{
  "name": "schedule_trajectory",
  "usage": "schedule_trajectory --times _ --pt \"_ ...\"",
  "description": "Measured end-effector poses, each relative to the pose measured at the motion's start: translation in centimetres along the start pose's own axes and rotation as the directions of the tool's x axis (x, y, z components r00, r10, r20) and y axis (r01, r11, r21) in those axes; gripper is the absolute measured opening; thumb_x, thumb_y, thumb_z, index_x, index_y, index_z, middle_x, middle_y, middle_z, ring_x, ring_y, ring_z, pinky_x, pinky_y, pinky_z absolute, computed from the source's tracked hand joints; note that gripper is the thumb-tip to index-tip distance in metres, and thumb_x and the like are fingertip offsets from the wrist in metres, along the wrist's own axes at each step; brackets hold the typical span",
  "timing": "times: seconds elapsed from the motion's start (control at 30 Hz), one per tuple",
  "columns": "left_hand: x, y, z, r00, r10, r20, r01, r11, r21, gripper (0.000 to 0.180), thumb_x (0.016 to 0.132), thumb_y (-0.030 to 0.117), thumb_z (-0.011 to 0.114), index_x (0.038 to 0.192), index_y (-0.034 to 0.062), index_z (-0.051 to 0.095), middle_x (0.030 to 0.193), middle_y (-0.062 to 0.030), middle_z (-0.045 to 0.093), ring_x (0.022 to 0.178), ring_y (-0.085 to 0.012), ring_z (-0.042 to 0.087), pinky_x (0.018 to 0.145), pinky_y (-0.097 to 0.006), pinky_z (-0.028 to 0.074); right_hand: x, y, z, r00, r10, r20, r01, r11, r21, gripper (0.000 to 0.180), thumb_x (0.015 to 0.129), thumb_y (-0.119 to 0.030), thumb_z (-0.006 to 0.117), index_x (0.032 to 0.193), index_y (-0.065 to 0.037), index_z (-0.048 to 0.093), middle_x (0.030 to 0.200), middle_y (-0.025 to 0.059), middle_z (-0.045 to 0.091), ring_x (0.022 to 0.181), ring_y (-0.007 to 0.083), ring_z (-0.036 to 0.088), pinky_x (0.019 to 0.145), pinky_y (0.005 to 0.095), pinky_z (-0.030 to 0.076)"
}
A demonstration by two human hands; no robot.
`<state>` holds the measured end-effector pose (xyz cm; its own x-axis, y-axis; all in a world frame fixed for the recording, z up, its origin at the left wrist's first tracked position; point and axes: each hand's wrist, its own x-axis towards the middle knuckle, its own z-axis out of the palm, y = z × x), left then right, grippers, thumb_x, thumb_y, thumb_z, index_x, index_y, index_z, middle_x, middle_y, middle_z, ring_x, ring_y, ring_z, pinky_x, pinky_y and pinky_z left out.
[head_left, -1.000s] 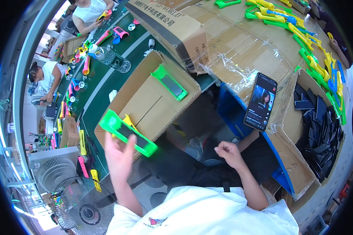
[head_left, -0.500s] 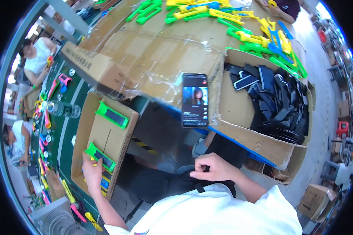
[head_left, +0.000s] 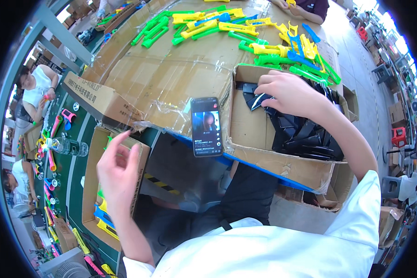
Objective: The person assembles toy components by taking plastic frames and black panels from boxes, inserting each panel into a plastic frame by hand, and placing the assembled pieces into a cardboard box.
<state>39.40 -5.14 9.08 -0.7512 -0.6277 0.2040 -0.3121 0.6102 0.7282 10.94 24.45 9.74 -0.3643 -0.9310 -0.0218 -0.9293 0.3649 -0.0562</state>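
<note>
Black flat plastic pieces (head_left: 306, 134) lie heaped under the right hand (head_left: 287, 92), which pinches one; the left hand (head_left: 118, 173) hangs open, well apart.

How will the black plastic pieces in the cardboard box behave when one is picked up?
The black plastic pieces look flat, thin and rigid, so probably light and stiff. Their glossy surfaces may be slippery. Piled loosely in the cardboard box, neighbours may shift as the right hand lifts one.

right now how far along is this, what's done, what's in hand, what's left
Done: coloured plastic pieces lie in the open carton beside the empty left hand. In hand: the right hand reaches into the box of black parts, fingers on one. Left: many green, yellow and blue clips are spread on the cardboard table.
</note>
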Motion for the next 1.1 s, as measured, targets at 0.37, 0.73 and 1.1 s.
schedule_trajectory --times 0.37,0.73,1.1 --pt "23.7 -2.3 20.9 0.872 0.428 0.238 -0.477 0.853 0.212 0.039 0.093 0.017 0.065 0.130 0.0073 0.062 0.137 -0.0171 0.057 0.128 -0.0348 0.056 0.109 -0.044 0.046 3.0 1.3 3.8 0.986 0.060 0.157 -0.031 0.983 -0.183 0.027 0.077 -0.020 0.083 0.099 -0.009 0.072 0.106 0.0052 0.064 0.110 0.0262 0.059 0.091 0.0394 0.052" --pt "36.2 -0.5 29.4 0.720 0.580 0.381 -0.692 0.562 0.453 0.043 0.093 0.030 0.069 0.134 0.0203 0.063 0.156 -0.0094 0.043 0.147 -0.0319 0.036 0.119 -0.054 0.030 1.8 0.4 1.7 0.984 -0.070 0.167 0.087 0.991 -0.101 0.017 0.077 -0.016 0.080 0.091 -0.013 0.071 0.093 -0.0014 0.065 0.104 0.0220 0.059 0.088 0.0364 0.049" --pt "31.3 2.4 24.1 0.937 0.253 0.240 -0.272 0.961 0.048 0.030 0.100 0.029 0.059 0.110 0.0008 0.065 0.118 -0.0161 0.068 0.107 -0.0303 0.067 0.093 -0.046 0.051 -1.1 -1.2 -1.2 0.960 0.268 -0.081 -0.135 0.698 0.704 0.015 0.091 -0.012 0.073 0.102 -0.002 0.070 0.092 0.0067 0.071 0.081 0.0147 0.065 0.072 0.0296 0.052"
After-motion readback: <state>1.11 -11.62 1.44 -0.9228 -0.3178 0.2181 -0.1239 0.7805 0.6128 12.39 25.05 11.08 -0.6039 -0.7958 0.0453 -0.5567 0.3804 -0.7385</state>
